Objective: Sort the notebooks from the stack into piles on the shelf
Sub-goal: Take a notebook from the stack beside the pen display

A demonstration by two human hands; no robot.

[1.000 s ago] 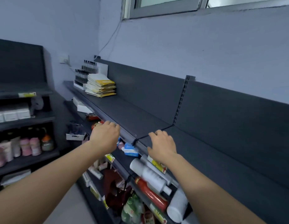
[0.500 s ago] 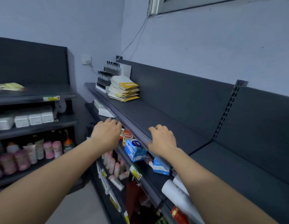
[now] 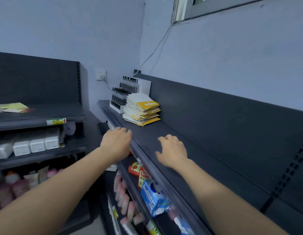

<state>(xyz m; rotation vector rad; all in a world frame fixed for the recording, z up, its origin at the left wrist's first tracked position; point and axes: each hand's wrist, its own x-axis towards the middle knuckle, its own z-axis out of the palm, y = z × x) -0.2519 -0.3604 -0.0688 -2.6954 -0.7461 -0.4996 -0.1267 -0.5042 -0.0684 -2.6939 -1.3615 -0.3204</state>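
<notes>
Notebook stack [image 3: 141, 111] sat at far end of top shelf [image 3: 152, 129], just beside pen rack [image 3: 123, 94], well apart from both hands. L hand [image 3: 116, 143] at shelf's front lip, R hand [image 3: 172, 150] over shelf surface. Fingers of both loosely bent, holding nothing. Contact w/ shelf unclear.

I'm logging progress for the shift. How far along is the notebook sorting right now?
Done: nothing visible; the notebooks sit in one stack at the far end of the top shelf, with no other piles on it. In hand: nothing; the left hand and right hand are empty, short of the stack. Left: all the sorting.
</notes>
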